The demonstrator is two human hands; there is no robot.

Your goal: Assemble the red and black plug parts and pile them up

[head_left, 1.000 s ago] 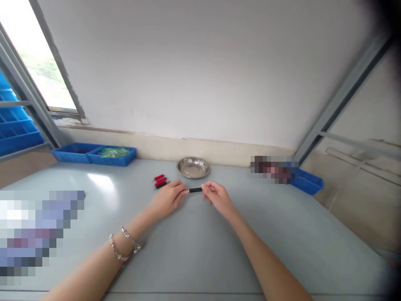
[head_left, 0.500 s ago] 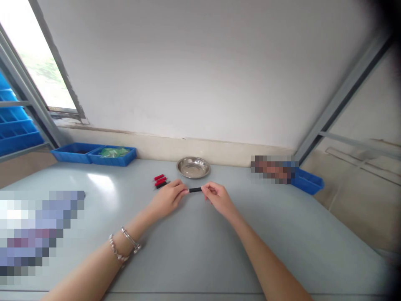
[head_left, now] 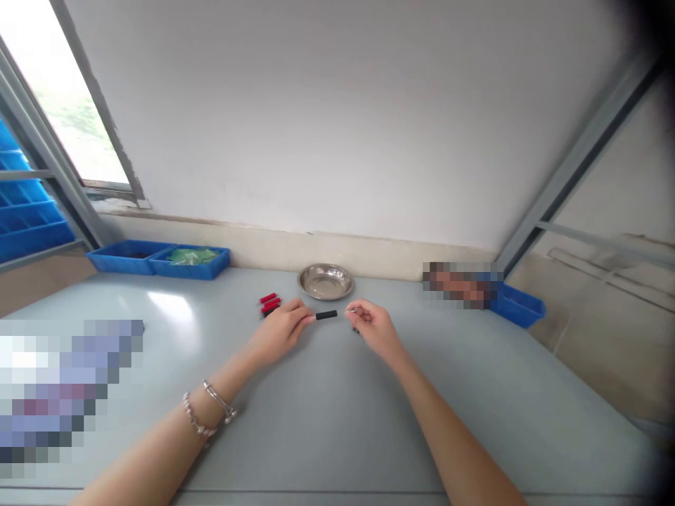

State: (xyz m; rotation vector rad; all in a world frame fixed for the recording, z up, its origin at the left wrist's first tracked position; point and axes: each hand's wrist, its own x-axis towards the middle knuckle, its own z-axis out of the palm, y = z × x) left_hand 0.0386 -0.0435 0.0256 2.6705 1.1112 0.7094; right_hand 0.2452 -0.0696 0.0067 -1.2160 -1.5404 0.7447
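My left hand (head_left: 285, 327) pinches one end of a slim black cylinder (head_left: 326, 315), whose other end points right into the space between my hands. A pale or metallic section shows where the cylinder meets my left fingertips. Just right of its free end, my right hand (head_left: 373, 329) is closed in a pinch, with a thin silvery pin (head_left: 351, 310) poking out of the fingertips. Something small and dark shows below those fingers, too small to name. Behind my left hand lie several red cylinders (head_left: 268, 299) and a black one (head_left: 270, 311), partly covered by that hand.
A round metal dish (head_left: 300, 287) stands at the back of the grey table (head_left: 327, 422). Two blue bins (head_left: 126, 263) are at the back left, one with green plastic bags (head_left: 193, 256). Another blue bin (head_left: 519, 306) sits back right by a blurred-out patch. Metal frames rise on both sides.
My right hand has come off the black cylinder and moved slightly right, opening a gap. A silvery pin now shows in its fingers. The left hand keeps its hold, the cylinder tilted up slightly.
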